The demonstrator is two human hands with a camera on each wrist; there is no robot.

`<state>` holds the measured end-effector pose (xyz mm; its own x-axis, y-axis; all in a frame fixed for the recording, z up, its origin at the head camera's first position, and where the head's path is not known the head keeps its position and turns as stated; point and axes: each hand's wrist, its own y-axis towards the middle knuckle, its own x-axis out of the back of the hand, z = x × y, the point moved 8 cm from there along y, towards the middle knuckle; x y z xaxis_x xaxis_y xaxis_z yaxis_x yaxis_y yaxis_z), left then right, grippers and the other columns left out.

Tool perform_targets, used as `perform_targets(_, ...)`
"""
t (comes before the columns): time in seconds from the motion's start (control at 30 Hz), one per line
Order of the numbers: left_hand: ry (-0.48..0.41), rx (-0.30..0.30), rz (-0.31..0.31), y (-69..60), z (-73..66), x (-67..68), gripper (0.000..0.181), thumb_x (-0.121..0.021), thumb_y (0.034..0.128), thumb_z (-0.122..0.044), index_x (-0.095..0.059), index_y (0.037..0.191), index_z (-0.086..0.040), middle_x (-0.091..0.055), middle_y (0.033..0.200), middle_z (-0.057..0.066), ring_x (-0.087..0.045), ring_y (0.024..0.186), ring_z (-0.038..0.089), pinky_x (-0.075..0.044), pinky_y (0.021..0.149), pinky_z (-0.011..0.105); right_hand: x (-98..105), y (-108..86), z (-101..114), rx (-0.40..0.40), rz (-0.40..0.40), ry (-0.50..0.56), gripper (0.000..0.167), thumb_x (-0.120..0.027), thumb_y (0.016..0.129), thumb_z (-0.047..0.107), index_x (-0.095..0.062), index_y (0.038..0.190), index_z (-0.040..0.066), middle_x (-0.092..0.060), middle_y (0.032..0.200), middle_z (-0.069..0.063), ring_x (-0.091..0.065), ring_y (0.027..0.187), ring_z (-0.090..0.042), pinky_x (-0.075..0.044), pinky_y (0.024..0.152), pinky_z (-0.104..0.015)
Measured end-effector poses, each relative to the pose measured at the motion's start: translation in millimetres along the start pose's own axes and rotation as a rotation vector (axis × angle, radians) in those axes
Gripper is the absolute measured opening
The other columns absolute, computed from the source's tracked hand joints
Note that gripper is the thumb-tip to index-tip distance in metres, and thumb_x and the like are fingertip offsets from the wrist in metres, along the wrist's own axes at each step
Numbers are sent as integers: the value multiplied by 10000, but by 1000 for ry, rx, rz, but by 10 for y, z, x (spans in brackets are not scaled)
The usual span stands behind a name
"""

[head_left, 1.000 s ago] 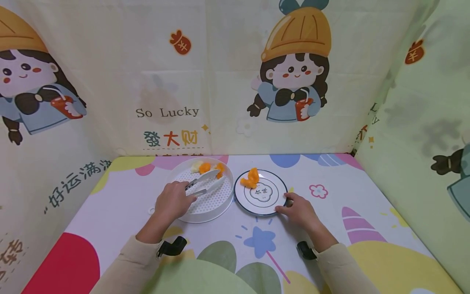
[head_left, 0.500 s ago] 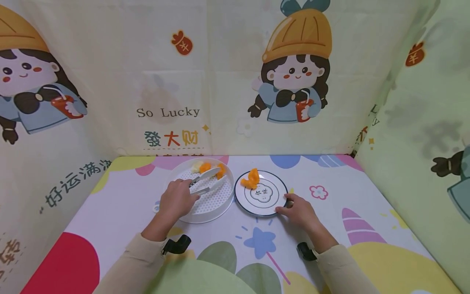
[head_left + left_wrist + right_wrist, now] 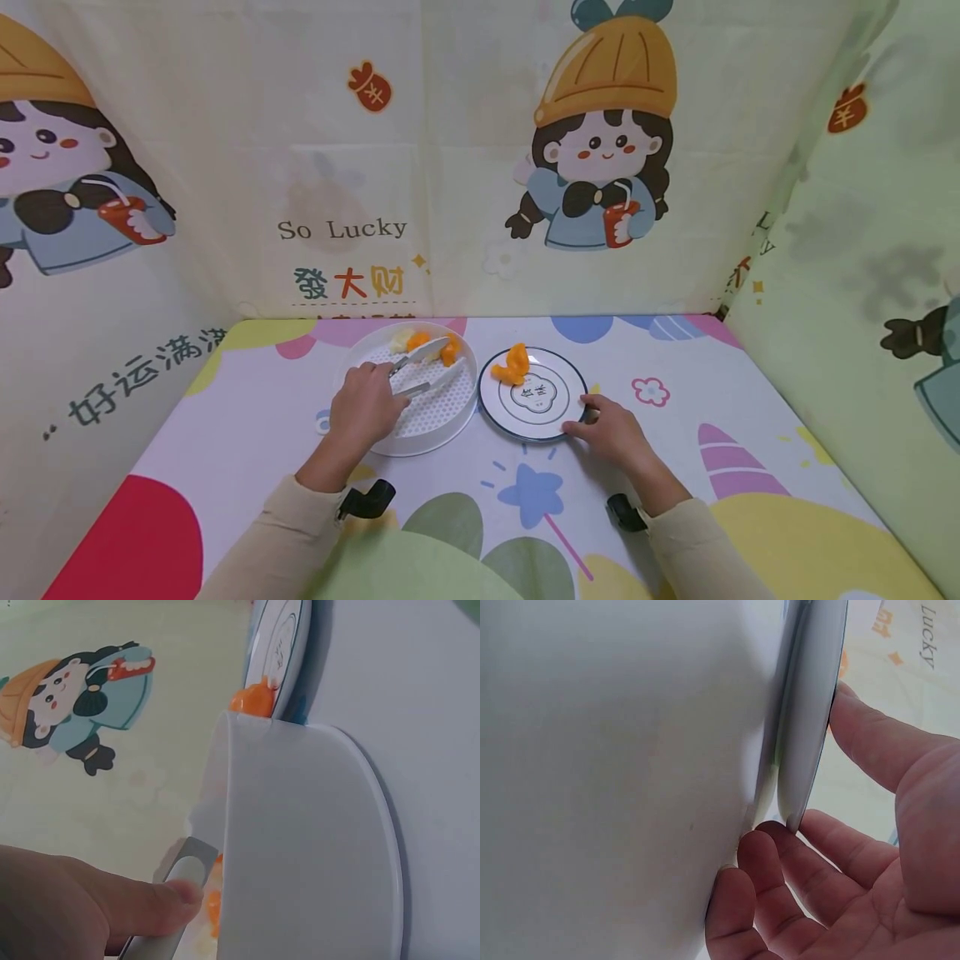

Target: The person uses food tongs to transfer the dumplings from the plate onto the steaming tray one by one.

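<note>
My left grip (image 3: pixel 367 406) is curled round the silver-and-white tongs (image 3: pixel 420 353), their tips parted by a glossy orange chunk (image 3: pixel 452 352) in the round white perforated basket (image 3: pixel 438 410); whether they touch it, I cannot tell. My right grip (image 3: pixel 611 427) pinches the round white dark-rimmed plate (image 3: pixel 552 417). I'd best straddle the chunk squarely, squeeze gently, and keep the plate steady.

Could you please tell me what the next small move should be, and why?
Probably the left hand should squeeze the tongs onto the rightmost orange piece in the white perforated tray: the tips stand apart right by it, and the right hand holds the rim of the plate, which bears similar orange pieces.
</note>
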<state>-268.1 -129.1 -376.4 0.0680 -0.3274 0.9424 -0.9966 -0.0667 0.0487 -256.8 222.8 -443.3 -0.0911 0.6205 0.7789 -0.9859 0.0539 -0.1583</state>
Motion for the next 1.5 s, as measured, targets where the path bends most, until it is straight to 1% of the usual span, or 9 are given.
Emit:
perform_targets(0.17, 56, -7, -14, 19, -35, -7, 632, -816, 841, -241, -573, 1366, 12, -558, 1273, 248, -500, 1065, 355, -541, 864, 504, -1, 8, -11, -9, 3, 5, 703, -761, 888, 329, -494, 1436, -22, -479, 1432, -293, -447, 1281, -449, -375, 1050, -586)
perform_targets(0.3, 71, -17, -17, 29, -42, -5, 613, -809, 849, -238, -579, 1358, 15, -568, 1267, 246, -509, 1068, 355, -537, 873, 495, -6, 23, -17, -7, 1, 5, 701, -758, 889, 327, -494, 1435, -24, -482, 1429, -291, -451, 1278, -444, -375, 1052, -581)
perform_targets(0.47, 50, -19, -12, 13, -18, 17, 579, -799, 858, -218, -593, 1342, 24, -587, 1238, 241, -517, 1057, 353, -533, 877, 490, -13, 20, -21, -2, -1, 0, 696, -759, 889, 324, -498, 1428, -30, -493, 1417, -291, -464, 1258, -438, -382, 1045, -580)
perform_targets(0.7, 28, -24, 3, -21, 25, 58, 517, -784, 871, -195, -622, 1304, 36, -623, 1177, 237, -539, 997, 343, -545, 836, 486, -9, 20, -18, -11, 3, 1, 717, -765, 885, 356, -497, 1431, -23, -497, 1411, -291, -470, 1242, -439, -403, 1027, -582)
perform_targets(0.87, 4, -38, -1, -35, 69, 91, 479, -782, 873, -177, -643, 1280, 33, -649, 1134, 225, -551, 951, 338, -548, 788, 480, -6, 21, -23, -22, 7, 3, 722, -765, 884, 364, -495, 1437, -14, -489, 1419, -291, -464, 1249, -442, -407, 1023, -585)
perform_targets(1.1, -18, -52, -8, -47, 133, 126, 473, -781, 875, -178, -653, 1284, 23, -666, 1148, 215, -561, 932, 333, -549, 751, 448, -4, 10, -10, -30, 8, 0, 722, -773, 880, 354, -498, 1430, -25, -481, 1420, -302, -459, 1253, -454, -392, 1035, -589)
perform_targets(1.33, -38, -74, 5, -81, 146, 158, 448, -788, 866, -152, -667, 1258, 27, -673, 1107, 201, -549, 885, 314, -528, 690, 400, -4, 8, -12, -34, 9, -2, 724, -773, 880, 356, -496, 1434, -18, -479, 1425, -296, -454, 1263, -452, -388, 1039, -590)
perform_targets(1.5, -33, -71, 5, -77, 155, 186, 449, -787, 865, -149, -665, 1257, 32, -669, 1095, 205, -544, 883, 315, -525, 662, 382, -3, 8, -13, -32, 9, -2, 727, -775, 878, 363, -498, 1431, -20, -490, 1415, -293, -464, 1250, -447, -395, 1034, -586)
